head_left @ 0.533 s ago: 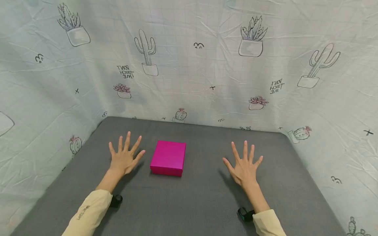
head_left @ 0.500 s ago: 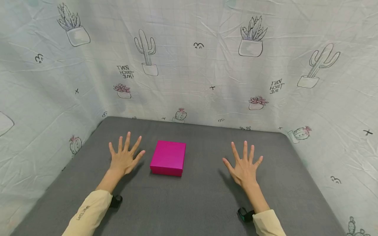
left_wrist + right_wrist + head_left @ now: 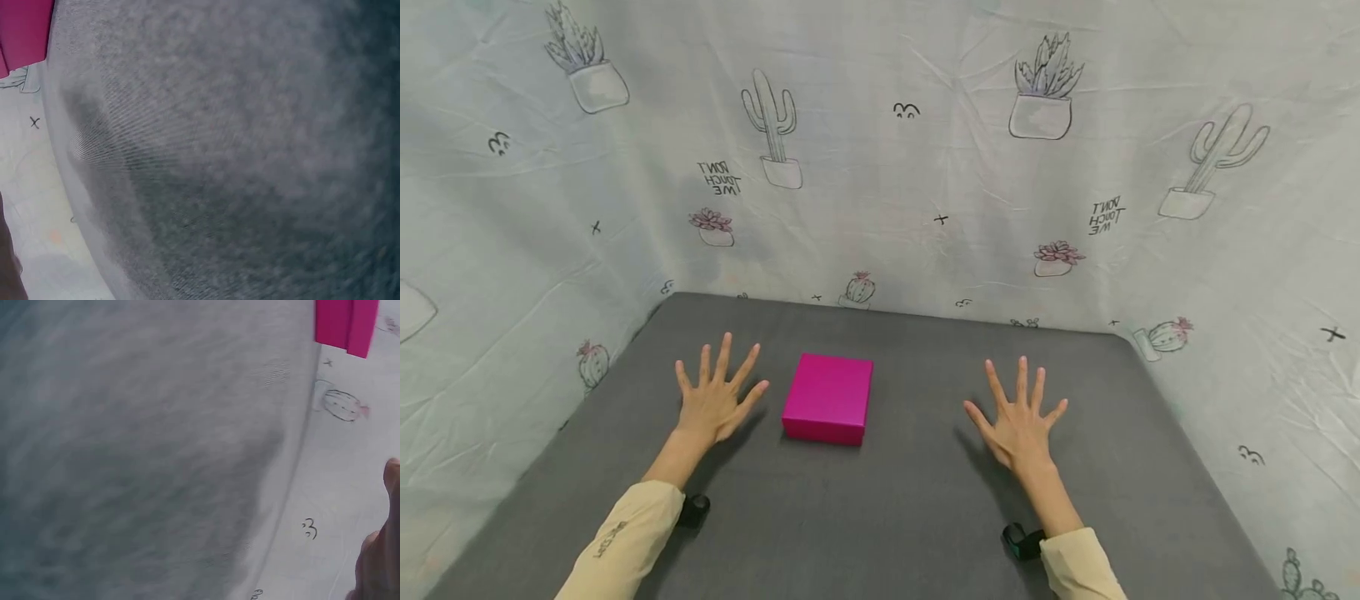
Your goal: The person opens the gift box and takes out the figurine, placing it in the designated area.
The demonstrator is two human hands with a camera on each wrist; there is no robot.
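A flat square magenta box [image 3: 829, 396] sits lid up on the grey table, left of centre in the head view. To its left is my left hand [image 3: 711, 408], palm down with fingers spread, its thumb pointing toward the box and apart from it. My right hand [image 3: 1018, 429] is farther off on the right side, also palm down with fingers splayed. Both hands hold nothing and cast shadows on the cloth. In the left wrist view the box [image 3: 24, 34] shows at the top left corner; the right wrist view has its side [image 3: 344, 325] at the top right.
The grey table surface [image 3: 880, 517] spreads around the box and hands. A white curtain [image 3: 880, 192] printed with cactus drawings encloses the back and both sides. A black wrist strap [image 3: 695, 510] is on the left arm, another black strap [image 3: 1022, 542] on the right.
The head view has shifted very slightly, so the curtain and the box sit a few pixels higher. Both hands and the box otherwise stay in place.
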